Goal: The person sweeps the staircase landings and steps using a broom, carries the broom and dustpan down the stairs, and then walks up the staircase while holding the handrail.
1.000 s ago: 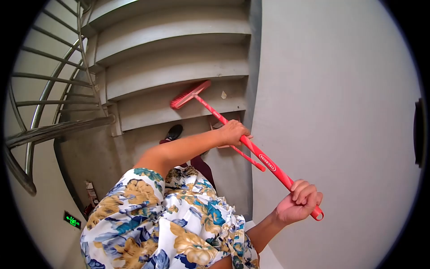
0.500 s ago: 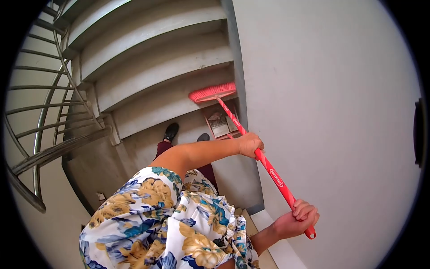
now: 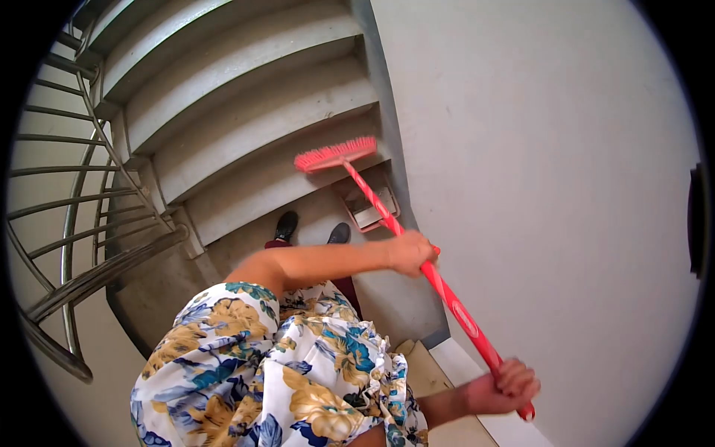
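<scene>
A long red broom (image 3: 463, 316) slants across the view, its pink-red bristle head (image 3: 335, 155) at a lower stair step. My left hand (image 3: 411, 253) is wrapped round the middle of the handle. Near the handle's top end, my right hand (image 3: 510, 386) is closed round it, slightly blurred. Under the handle, on the floor by the wall, lies a pinkish dustpan (image 3: 363, 226), partly hidden by the handle; something pale shows inside it.
Concrete stairs (image 3: 261, 127) rise ahead, with a metal railing (image 3: 112, 264) on the left. A plain pale wall (image 3: 544, 164) runs along the right. My dark shoes (image 3: 287, 226) stand on the floor below the lowest step.
The broom head has shifted a little left along the step, away from the wall. My right hand and the handle's top end have moved down and slightly right.
</scene>
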The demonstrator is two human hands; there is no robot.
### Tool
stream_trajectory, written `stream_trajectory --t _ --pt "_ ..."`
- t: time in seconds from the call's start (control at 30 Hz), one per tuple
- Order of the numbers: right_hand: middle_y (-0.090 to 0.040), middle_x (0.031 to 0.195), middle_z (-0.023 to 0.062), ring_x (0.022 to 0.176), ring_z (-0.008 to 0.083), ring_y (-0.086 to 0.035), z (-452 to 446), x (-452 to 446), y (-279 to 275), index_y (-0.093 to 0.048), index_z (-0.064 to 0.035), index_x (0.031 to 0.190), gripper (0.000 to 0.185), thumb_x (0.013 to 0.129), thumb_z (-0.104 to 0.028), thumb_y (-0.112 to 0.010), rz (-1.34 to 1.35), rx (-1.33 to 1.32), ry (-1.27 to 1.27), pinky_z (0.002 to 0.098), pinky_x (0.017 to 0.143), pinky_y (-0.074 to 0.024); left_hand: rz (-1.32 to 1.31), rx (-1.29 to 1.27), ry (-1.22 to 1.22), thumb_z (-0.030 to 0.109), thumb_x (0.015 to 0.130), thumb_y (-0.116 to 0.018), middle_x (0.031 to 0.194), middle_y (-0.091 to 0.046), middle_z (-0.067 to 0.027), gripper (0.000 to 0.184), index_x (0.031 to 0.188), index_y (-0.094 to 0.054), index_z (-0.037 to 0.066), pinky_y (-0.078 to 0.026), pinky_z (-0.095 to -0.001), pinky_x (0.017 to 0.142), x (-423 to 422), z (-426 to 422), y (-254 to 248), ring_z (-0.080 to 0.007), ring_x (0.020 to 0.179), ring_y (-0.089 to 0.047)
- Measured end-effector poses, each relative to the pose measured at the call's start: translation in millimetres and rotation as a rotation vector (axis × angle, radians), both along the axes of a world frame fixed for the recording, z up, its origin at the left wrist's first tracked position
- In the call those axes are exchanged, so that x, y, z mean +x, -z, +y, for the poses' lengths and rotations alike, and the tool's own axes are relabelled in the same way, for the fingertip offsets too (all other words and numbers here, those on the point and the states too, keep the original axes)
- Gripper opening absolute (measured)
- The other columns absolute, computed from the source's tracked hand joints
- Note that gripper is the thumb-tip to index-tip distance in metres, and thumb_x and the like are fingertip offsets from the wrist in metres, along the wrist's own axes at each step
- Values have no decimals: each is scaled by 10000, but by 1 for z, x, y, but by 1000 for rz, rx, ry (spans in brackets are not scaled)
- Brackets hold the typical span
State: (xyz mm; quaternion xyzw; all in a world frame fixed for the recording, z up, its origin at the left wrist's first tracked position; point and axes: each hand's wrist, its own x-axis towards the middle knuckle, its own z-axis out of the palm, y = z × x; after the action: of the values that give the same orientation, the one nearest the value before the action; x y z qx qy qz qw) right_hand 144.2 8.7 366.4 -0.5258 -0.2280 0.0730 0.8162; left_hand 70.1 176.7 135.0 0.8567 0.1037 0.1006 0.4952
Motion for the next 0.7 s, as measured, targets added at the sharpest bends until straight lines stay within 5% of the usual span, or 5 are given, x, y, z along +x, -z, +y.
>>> stream_trajectory --t 0.23,0.3,0.57,0.63,0.7 --pt "-259 488 -8 442 102 -251 70 -31 55 -247 -108 586 281 818 -41 -391 81 -279 211 268 494 -283 155 242 -230 249 702 -656 705 -629 -119 160 714 -658 89 -477 -411 653 -13 43 69 -304 729 -608" --pt "-254 485 -8 442 100 -248 64 -32 44 -245 -109 585 284 819 -42 -392 57 -299 213 267 489 -278 236 -1 -103 188 651 -619 708 -627 -136 121 694 -628 76 -480 -407 729 -2 14 68 -324 778 -613" --pt "-276 506 -6 459 89 -244 -3 -15 -17 -253 -122 610 315 851 -146 -455 -21 -275 175 279 504 -268 125 -30 116 190 644 -615 699 -619 -150 147 735 -661 85 -479 -425 694 14 -42 2 -334 750 -606" --pt "-395 639 13 575 120 -375 -13 2 -18 -391 -108 701 270 890 -282 -475 -222 -164 35 318 640 -375 103 -15 184 189 662 -614 675 -615 -143 127 706 -651 76 -474 -436 655 22 -43 -6 -337 719 -602" --pt "-515 1095 109 1054 286 -469 -20 16 -4 -457 -67 1198 501 845 -411 -544 -307 -401 29 448 945 -354 51 -56 66 182 640 -613 658 -602 -156 124 693 -647 75 -472 -439 634 31 -42 -7 -352 685 -592"
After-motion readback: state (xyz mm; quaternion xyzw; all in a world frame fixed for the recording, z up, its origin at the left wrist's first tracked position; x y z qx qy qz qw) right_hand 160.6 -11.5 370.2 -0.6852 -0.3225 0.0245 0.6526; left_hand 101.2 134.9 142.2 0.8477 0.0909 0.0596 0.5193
